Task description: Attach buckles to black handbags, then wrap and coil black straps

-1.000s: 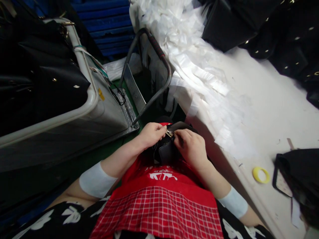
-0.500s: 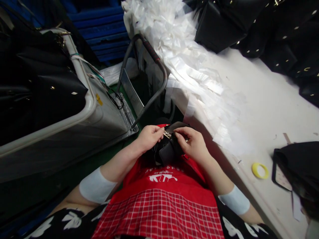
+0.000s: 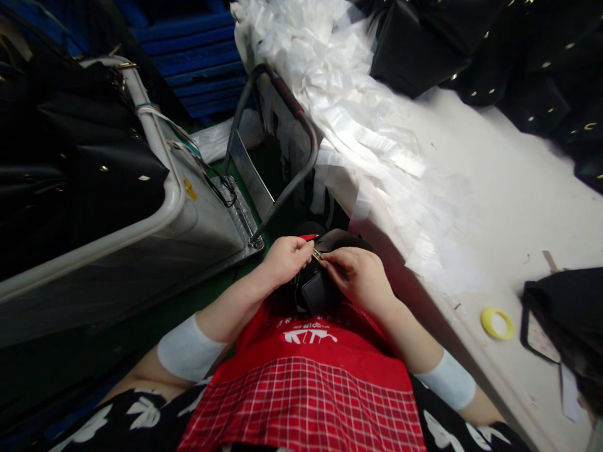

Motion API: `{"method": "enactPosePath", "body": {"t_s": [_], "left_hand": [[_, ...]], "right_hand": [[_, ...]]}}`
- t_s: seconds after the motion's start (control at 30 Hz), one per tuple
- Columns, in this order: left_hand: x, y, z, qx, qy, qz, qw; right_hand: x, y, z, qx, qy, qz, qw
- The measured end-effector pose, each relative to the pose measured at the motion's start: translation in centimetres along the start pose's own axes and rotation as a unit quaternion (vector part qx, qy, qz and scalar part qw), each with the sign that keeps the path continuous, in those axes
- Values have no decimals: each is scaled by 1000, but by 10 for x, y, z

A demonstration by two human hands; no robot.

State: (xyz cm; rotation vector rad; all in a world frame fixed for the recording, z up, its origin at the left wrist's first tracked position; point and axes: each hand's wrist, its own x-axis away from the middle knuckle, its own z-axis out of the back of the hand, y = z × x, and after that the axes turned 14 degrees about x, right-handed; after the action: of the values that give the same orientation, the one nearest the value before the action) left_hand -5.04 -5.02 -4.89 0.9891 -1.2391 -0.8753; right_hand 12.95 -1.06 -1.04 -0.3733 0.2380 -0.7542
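Observation:
A small black bag (image 3: 315,289) rests in my lap on a red apron (image 3: 306,370). My left hand (image 3: 285,259) is closed and pinches a small gold metal fitting (image 3: 316,254) at the bag's top. My right hand (image 3: 360,274) is also closed, its fingertips pinched on the same fitting from the other side. The two hands meet just above the bag, and most of the bag is hidden under them.
A grey cart (image 3: 155,207) loaded with black bags stands at my left, its bent handle bar (image 3: 292,113) close to my hands. The white table (image 3: 494,207) at my right carries a heap of white paper strips (image 3: 358,119), black bags (image 3: 494,56) and a yellow tape ring (image 3: 497,323).
My right hand's fingers have drawn back in onto the metal fitting after opening slightly half a second ago. The view has shifted a little; both hands stay over the bag.

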Motion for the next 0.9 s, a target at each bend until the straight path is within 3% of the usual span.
{"method": "enactPosePath", "body": {"t_s": [0.27,0.57,0.9], "left_hand": [[1,-2,3,10,-1,-7,1000],[2,0,3,-44,-9,-25,999],[6,5,3,-22,-21,-19,999]], "right_hand": [[3,6,-12,-55,26,-23,998],[2,-4,-10,122,-22,-35,992],[-4,5,-28,-10,4,-71,997]]}}
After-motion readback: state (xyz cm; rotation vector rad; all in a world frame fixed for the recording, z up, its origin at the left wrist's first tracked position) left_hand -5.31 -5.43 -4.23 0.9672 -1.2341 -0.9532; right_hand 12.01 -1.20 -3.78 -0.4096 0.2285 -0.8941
